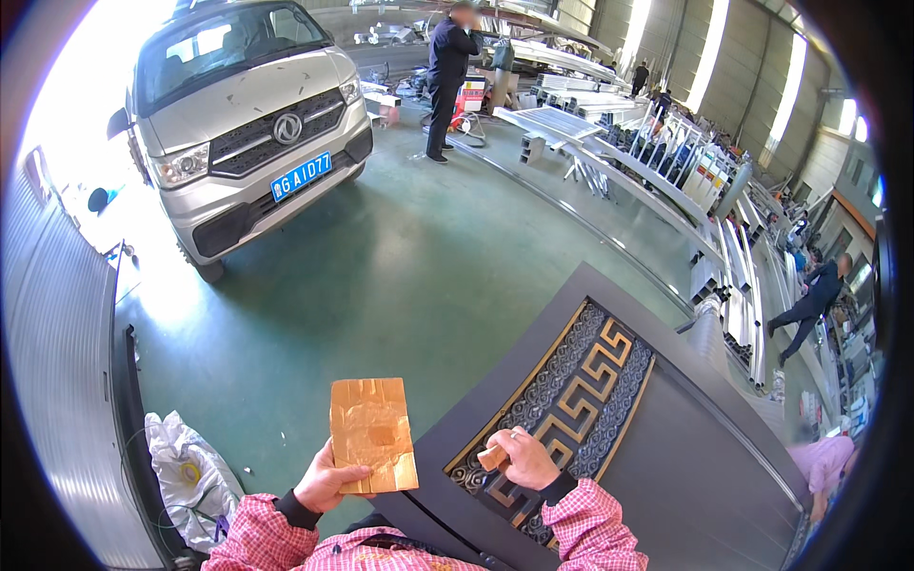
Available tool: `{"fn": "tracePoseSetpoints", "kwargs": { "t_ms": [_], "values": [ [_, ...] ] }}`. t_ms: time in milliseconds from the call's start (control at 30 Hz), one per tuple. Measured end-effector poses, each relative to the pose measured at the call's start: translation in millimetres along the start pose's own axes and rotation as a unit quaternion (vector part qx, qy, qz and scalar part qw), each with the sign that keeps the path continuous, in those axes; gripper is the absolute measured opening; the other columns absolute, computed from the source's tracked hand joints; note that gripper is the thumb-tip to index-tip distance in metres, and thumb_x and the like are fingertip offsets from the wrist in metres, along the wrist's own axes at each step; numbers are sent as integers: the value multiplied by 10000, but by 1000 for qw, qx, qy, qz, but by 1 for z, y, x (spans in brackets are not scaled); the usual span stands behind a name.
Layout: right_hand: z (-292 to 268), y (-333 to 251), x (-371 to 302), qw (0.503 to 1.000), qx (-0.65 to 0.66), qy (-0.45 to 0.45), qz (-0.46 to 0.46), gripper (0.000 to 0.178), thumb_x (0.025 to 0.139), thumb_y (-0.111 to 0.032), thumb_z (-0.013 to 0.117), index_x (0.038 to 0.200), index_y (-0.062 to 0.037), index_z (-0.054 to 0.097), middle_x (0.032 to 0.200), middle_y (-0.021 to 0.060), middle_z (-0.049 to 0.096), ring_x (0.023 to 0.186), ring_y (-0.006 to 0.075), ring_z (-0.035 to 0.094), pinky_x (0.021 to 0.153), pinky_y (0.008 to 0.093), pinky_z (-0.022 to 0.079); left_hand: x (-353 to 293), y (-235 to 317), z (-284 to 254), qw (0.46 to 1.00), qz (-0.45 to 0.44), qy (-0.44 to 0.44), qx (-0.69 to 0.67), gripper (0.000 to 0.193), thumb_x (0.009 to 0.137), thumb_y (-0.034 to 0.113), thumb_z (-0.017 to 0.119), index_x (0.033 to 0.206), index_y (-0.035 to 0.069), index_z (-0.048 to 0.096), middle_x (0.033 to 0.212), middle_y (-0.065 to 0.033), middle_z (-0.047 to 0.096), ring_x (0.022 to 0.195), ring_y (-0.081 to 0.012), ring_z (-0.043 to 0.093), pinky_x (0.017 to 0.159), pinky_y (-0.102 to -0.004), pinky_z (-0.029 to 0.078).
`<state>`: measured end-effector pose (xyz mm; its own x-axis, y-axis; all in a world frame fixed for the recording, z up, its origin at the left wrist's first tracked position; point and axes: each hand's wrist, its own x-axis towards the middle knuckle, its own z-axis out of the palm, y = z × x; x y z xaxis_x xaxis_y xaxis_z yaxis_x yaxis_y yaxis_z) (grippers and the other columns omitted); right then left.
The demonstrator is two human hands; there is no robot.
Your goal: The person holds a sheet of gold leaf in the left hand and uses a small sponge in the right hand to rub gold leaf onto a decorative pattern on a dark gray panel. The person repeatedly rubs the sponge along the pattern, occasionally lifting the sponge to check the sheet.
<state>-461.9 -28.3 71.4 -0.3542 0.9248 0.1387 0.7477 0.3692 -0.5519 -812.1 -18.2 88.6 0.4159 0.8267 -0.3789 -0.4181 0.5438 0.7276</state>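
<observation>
My left hand grips the lower left edge of a flat, creased, gold-coloured rectangular board, thumb on top; a darker patch marks its middle. Closed around a small tan-brown block, possibly a sponge, is my right hand. That hand is over the lower part of a large dark grey metal door panel; whether the block touches the panel I cannot tell. Along the panel runs a raised key-pattern band, gold on its upper stretch and duller lower down, flanked by dark scrollwork and thin gold edging.
A light-coloured van stands ahead on the green floor. At lower left, a white sack lies beside a corrugated wall. One person stands beyond; another is at right near long metal profiles. A pink sleeve shows by the panel's far edge.
</observation>
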Motion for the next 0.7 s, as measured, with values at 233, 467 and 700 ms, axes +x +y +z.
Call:
{"fn": "tracePoseSetpoints", "kwargs": {
  "t_ms": [233,467,700],
  "values": [
    [-5,-4,-13,998,25,-3,65,336,670,-21,696,982,-94,597,957,90,618,951,300,583,837,370,482,-8,3,4,999,25,13,37,759,781,-133,621,1438,76,305,1315,-104,529,1133,-244,587,830,-393,570],
    [-8,-19,2,994,106,34,15,339,656,45,686,930,-89,539,896,65,618,879,299,571,781,382,458,-33,15,1,997,13,68,42,600,839,-13,649,1363,65,367,1162,-128,612,887,-244,687,601,-364,619],
    [9,-20,5,994,94,-45,39,349,665,58,704,937,-98,552,882,51,616,874,286,564,754,379,474,-26,14,0,996,-9,81,36,623,844,4,662,1379,87,354,1178,-128,602,900,-244,687,610,-366,628]
  ]
}}
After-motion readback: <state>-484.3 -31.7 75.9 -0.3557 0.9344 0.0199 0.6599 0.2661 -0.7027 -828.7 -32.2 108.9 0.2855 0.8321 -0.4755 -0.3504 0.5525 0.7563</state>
